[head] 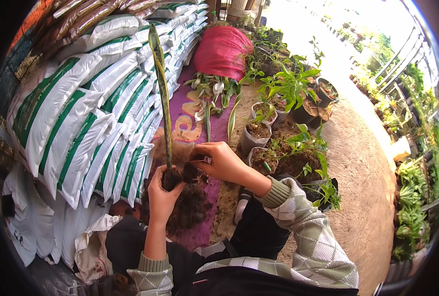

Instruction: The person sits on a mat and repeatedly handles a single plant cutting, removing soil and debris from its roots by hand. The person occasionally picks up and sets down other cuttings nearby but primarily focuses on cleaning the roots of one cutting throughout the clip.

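My left hand point(164, 199) is closed around the dark root ball point(170, 179) of a snake plant leaf point(162, 81). The long, yellow-edged leaf stands nearly upright above it. Close on the right, the fingers of my right hand point(217, 161) are bent together over a dark clump of soil point(190, 173); whether they grip it or a thin strand is unclear. Something small and shiny shows between those fingers. Below both hands lies a heap of dark potting mix point(189, 211) on a purple printed sheet point(206, 231). Brown fibre point(173, 151) lies just behind the leaf base.
Stacked white-and-green bags point(90, 111) rise on the left. A red mesh sack point(223, 51) with cut plants spilling out lies ahead. Two short snake plant leaves point(232, 118) lie beyond my right hand. Several plants in grow bags point(257, 134) stand right, beside a concrete path point(360, 177).
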A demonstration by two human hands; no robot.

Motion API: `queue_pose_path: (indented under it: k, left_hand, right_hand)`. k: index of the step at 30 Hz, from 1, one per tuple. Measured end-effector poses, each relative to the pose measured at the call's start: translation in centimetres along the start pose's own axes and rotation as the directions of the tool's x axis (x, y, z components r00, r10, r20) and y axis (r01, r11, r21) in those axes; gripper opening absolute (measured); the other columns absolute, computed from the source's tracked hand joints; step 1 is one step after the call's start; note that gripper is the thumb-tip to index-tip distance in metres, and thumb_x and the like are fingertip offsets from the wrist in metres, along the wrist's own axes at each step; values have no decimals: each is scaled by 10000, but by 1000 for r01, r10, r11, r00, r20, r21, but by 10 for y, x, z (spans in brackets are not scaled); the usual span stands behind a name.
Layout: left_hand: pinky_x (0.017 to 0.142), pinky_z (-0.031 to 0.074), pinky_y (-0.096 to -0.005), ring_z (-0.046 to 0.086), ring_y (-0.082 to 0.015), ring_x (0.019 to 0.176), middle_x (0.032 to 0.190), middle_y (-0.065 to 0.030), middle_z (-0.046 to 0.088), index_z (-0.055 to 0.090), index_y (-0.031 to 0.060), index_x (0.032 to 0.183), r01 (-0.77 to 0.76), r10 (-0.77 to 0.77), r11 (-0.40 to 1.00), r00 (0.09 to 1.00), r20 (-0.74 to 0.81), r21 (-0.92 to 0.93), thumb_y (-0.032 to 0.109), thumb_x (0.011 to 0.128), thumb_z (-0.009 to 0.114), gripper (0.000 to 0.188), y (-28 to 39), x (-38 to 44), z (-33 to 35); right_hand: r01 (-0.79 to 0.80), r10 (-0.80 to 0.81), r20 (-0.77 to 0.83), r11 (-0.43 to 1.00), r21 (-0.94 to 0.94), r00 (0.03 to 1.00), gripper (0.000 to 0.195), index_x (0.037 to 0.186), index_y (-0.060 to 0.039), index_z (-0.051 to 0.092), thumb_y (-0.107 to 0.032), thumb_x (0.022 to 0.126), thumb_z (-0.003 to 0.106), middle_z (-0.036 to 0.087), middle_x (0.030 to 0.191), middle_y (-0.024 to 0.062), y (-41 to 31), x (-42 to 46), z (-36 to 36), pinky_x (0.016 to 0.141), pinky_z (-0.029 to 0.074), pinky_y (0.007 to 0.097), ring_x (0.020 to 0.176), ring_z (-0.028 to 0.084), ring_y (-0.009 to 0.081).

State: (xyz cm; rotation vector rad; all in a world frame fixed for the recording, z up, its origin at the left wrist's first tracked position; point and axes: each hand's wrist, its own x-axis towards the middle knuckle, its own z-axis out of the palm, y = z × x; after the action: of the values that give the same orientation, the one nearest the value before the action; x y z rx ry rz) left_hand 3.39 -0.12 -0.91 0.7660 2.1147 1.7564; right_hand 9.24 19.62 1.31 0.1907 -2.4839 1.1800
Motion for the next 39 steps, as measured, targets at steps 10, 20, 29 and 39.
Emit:
queue_pose_path:
  k: [10,20,29,39]
  left_hand:
    - [988,359,-289,460,-152,1134,1215,-73,456,348,22,1330,-69,103,936,991,81,-345,-11,726,677,689,-16,-4,-10]
    - [958,386,-276,474,-122,1090,1172,-58,498,390,21,1287,-6,110,914,965,236,-405,37,790,681,576,-6,-10,-1]
    - [937,359,-232,464,-85,1044,1109,-38,527,469,-6,1210,90,-12,912,981,194,-400,111,942,484,293,0,-9,-1]
    - [916,369,-234,469,-69,994,1049,-14,539,471,1,1191,85,55,838,969,240,-538,147,972,444,265,12,-3,-2]
  right_hand:
    - [-107,76,177,980,170,981,179,909,-12,647,-49,735,670,663,809,81,-41,2,3,679,501,273,774,647,135]
    - [-252,213,184,941,226,960,202,885,12,643,-64,700,673,667,784,118,-44,6,14,693,509,293,728,650,166]
    - [60,-61,-19,998,-8,998,189,867,-65,646,-55,683,691,635,739,83,-36,5,10,643,501,326,682,611,234]
    - [139,-170,-242,981,-138,955,170,818,-67,658,-27,657,697,633,716,53,-42,9,13,608,477,295,645,591,206]
